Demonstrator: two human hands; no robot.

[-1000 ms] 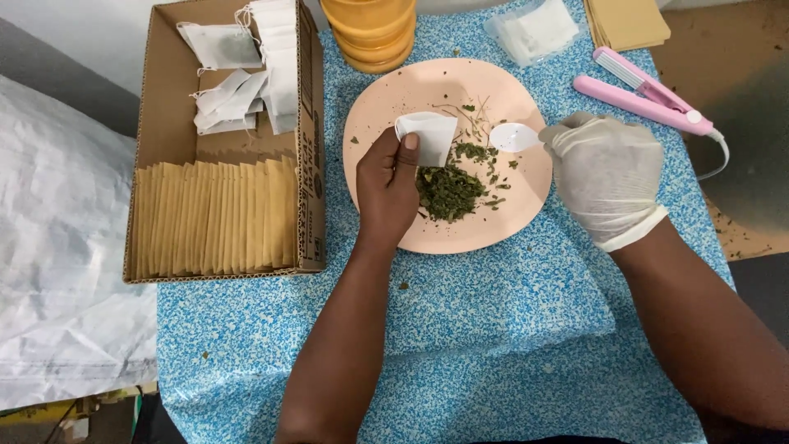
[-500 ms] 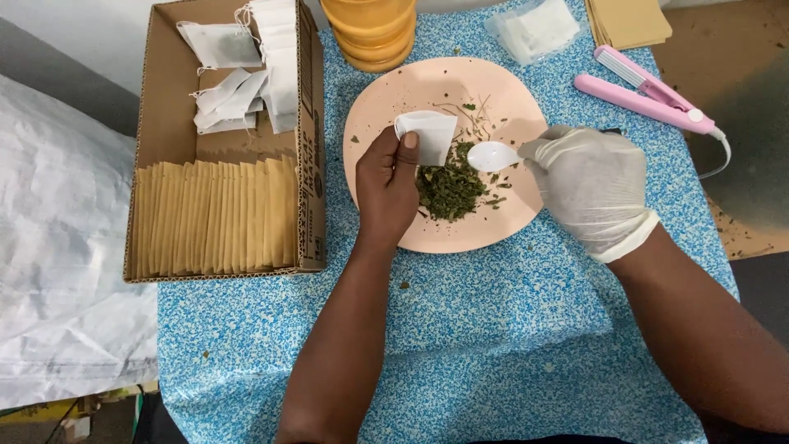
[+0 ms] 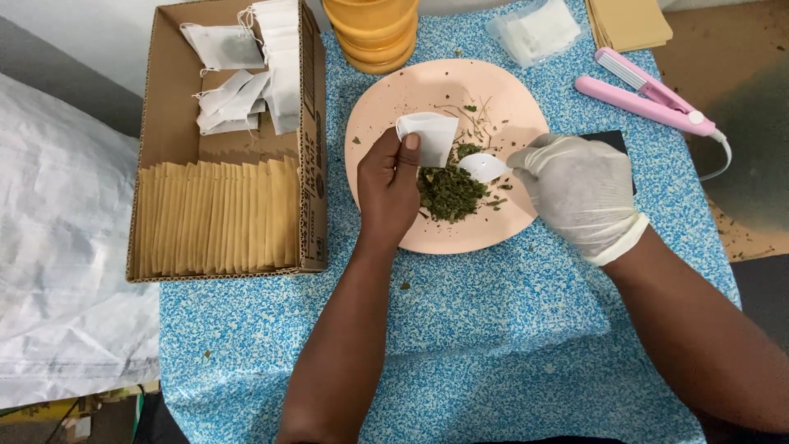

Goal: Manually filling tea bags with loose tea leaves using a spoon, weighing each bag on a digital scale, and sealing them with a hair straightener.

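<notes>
Peach-coloured and round, the plate (image 3: 501,90) sits on the blue speckled table (image 3: 493,329) with a small heap of dried green herbs (image 3: 448,191) near its middle. An empty white tea bag (image 3: 429,136) is pinched between thumb and fingers of the bare left hand (image 3: 388,185), just above the heap and held over the plate. A small white spoon (image 3: 483,167) is gripped by the gloved right hand (image 3: 579,193), its bowl resting at the edge of the herbs beside the bag. Whether the bag has yet been opened or loaded cannot be told; it looks flat, so filling seems barely begun. In the cardboard box (image 3: 312,123) to the left, several filled white bags (image 3: 246,74) are piled at the back and a row of tan envelopes (image 3: 218,218) is stacked upright, suggesting much is done. A pink sealer (image 3: 645,94) lies unused well to the right, and most of the heap is left
</notes>
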